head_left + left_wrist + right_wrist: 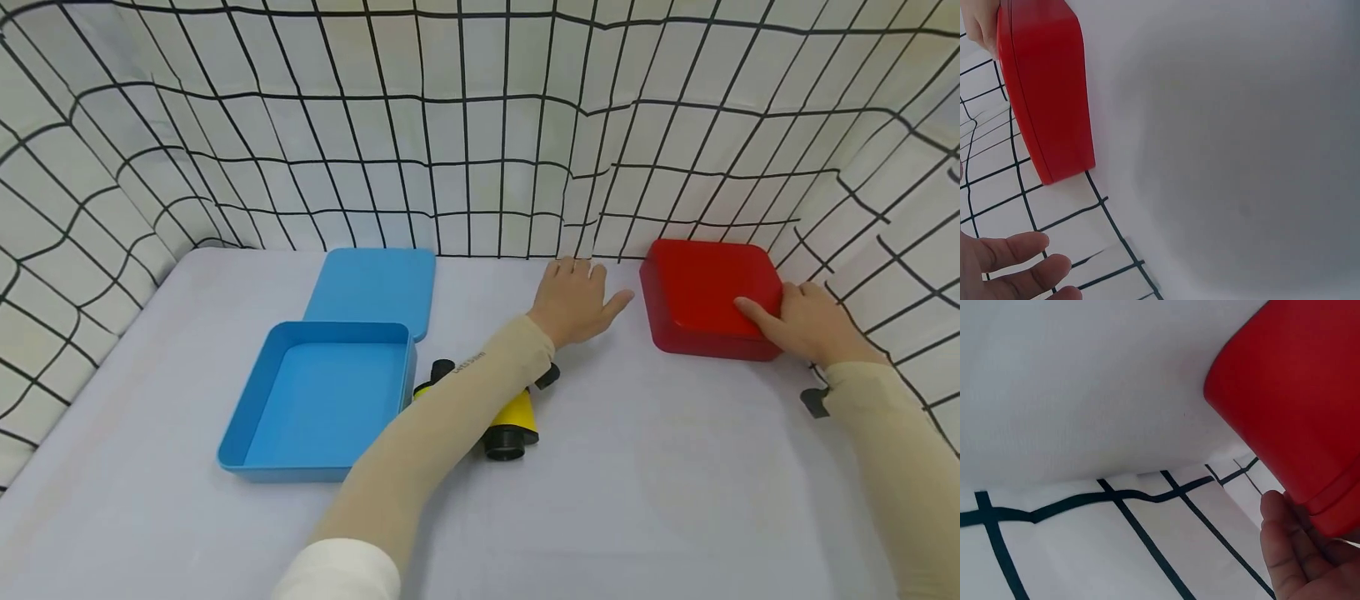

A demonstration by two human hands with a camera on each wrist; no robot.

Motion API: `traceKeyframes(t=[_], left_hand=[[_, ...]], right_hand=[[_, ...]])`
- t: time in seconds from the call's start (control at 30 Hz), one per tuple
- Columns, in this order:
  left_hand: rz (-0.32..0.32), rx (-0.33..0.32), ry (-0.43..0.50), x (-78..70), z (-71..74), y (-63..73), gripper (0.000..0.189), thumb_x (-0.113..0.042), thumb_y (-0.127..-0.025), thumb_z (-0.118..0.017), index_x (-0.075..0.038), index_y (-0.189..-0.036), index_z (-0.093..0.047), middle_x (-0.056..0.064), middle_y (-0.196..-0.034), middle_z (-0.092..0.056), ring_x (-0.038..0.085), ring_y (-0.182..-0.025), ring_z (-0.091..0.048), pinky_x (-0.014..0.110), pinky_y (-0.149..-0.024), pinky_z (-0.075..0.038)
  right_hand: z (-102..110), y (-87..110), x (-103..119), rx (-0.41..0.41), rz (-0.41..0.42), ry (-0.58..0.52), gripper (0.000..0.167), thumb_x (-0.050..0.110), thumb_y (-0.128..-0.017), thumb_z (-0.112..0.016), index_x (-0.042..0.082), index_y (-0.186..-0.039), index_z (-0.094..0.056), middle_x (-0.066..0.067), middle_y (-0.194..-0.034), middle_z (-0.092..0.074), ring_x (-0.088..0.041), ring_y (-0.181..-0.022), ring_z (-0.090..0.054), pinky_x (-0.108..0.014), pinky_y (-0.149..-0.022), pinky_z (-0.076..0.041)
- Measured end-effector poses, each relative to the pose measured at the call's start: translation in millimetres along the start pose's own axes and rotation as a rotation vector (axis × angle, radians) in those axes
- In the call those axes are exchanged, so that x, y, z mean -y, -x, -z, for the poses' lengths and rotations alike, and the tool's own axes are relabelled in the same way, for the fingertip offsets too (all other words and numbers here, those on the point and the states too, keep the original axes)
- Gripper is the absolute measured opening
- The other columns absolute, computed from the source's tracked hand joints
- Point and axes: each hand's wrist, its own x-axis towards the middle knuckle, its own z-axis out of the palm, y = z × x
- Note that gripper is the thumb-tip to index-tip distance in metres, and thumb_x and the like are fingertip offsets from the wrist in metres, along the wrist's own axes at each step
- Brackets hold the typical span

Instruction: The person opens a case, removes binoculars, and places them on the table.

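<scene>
Right hand [825, 325] pinches red box [716, 287], upper right; left hand [573, 302], upper centre, is spread, unladen. Blue box [322, 400], left, is uncovered; red box appears not yet opened.

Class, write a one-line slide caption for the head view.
The right hand grips a red box; the left hand, open, is between it and an open blue box.

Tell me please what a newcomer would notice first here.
The bright red box, at the back right, stands out first, held by the right grip. The shallow blue tray follows, on the left. Between them, the left sleeve partly hides a yellow and black object.
</scene>
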Motion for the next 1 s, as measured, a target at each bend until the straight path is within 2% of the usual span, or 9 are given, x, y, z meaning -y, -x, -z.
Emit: traceKeyframes(t=[0.17,0.4,0.5,0.7,0.9,1.0], left_hand=[[-0.013,0.030,0.021,-9.1,-4.9,-2.9,0.065,-0.064,-0.106,-0.026,-0.015,-0.135,-0.058,0.005,-0.136,-0.065,0.024,-0.129,-0.058,0.041,-0.111,-0.045],[-0.007,0.061,0.060,-22.2,-9.7,-8.7,0.067,-0.065,-0.105,-0.026,-0.014,-0.137,-0.057,0.006,-0.139,-0.063,0.026,-0.133,-0.055,0.042,-0.114,-0.043],[-0.007,0.079,0.081,-28.0,-11.8,-9.7,0.067,-0.066,-0.105,-0.027,-0.014,-0.135,-0.058,0.005,-0.135,-0.064,0.023,-0.126,-0.057,0.040,-0.110,-0.044],[0.012,0.114,0.117,-35.9,-16.3,-8.4,0.068,-0.067,-0.104,-0.031,-0.013,-0.135,-0.057,0.005,-0.135,-0.065,0.021,-0.121,-0.058,0.039,-0.110,-0.046],[0.005,0.112,0.123,-39.9,-19.5,-8.0,0.068,-0.067,-0.104,-0.028,-0.012,-0.128,-0.059,0.004,-0.127,-0.067,0.020,-0.114,-0.059,0.038,-0.105,-0.047],[0.012,0.115,0.130,-42.0,-19.6,-7.5,0.070,-0.067,-0.104,-0.027,-0.011,-0.130,-0.060,0.004,-0.129,-0.067,0.020,-0.114,-0.059,0.037,-0.105,-0.047]], right_hand=[[-2,2.8,5,0.000,0.006,-0.012,0.103,0.073,-0.099,-0.037,-0.022,-0.137,-0.037,-0.041,-0.120,-0.046,-0.055,-0.108,-0.045,-0.068,-0.082,-0.054],[-4,5.8,18,-0.016,0.027,-0.007,0.101,0.070,-0.100,-0.037,-0.022,-0.141,-0.035,-0.042,-0.125,-0.046,-0.056,-0.112,-0.045,-0.071,-0.091,-0.051],[-5,8.3,23,-0.020,0.034,-0.009,0.101,0.071,-0.100,-0.038,-0.021,-0.142,-0.035,-0.041,-0.125,-0.046,-0.056,-0.112,-0.046,-0.070,-0.092,-0.051],[-7,14.8,34,-0.015,0.052,-0.013,0.102,0.072,-0.100,-0.038,-0.020,-0.144,-0.034,-0.041,-0.128,-0.046,-0.056,-0.115,-0.046,-0.071,-0.095,-0.050],[-9,20.1,43,-0.016,0.057,-0.005,0.103,0.072,-0.100,-0.037,-0.020,-0.147,-0.031,-0.042,-0.134,-0.043,-0.058,-0.119,-0.045,-0.072,-0.097,-0.049],[-11,23.1,47,-0.013,0.057,-0.006,0.104,0.072,-0.099,-0.037,-0.020,-0.148,-0.029,-0.042,-0.137,-0.041,-0.059,-0.121,-0.044,-0.072,-0.098,-0.049]])
